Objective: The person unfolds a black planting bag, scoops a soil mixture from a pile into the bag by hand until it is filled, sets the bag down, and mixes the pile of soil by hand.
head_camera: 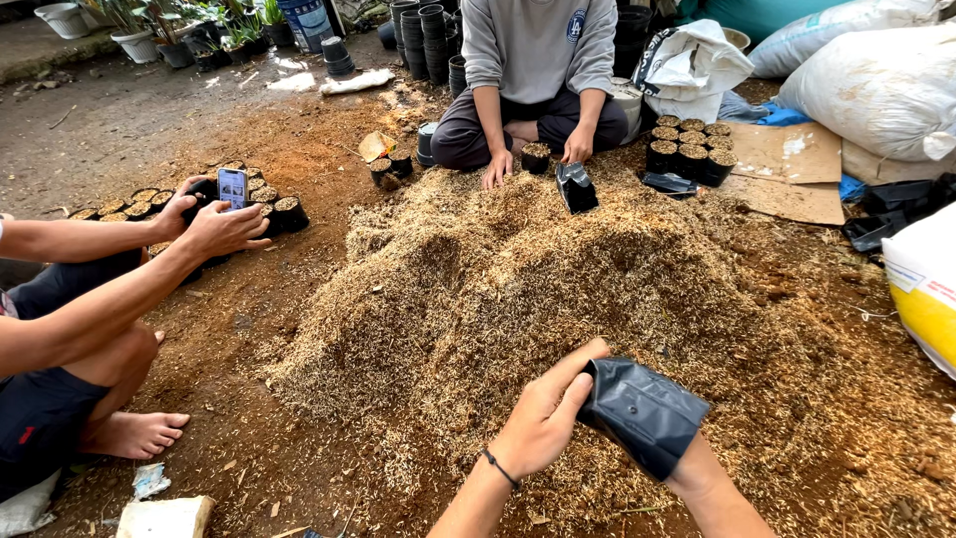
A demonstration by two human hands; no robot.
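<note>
Near the bottom edge, the left hand (543, 418) pinches the rim of a black plastic bag (642, 413). That bag lies sideways, slanting right and nearer, hiding the right hand (687, 476); its grip can't be told. Far ahead sits the husk pile (518, 269).

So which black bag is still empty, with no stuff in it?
The crumpled black bag held by the left hand and right hand at the bottom of the picture. The small bags grouped farther back stand upright, filled to the top.
</note>
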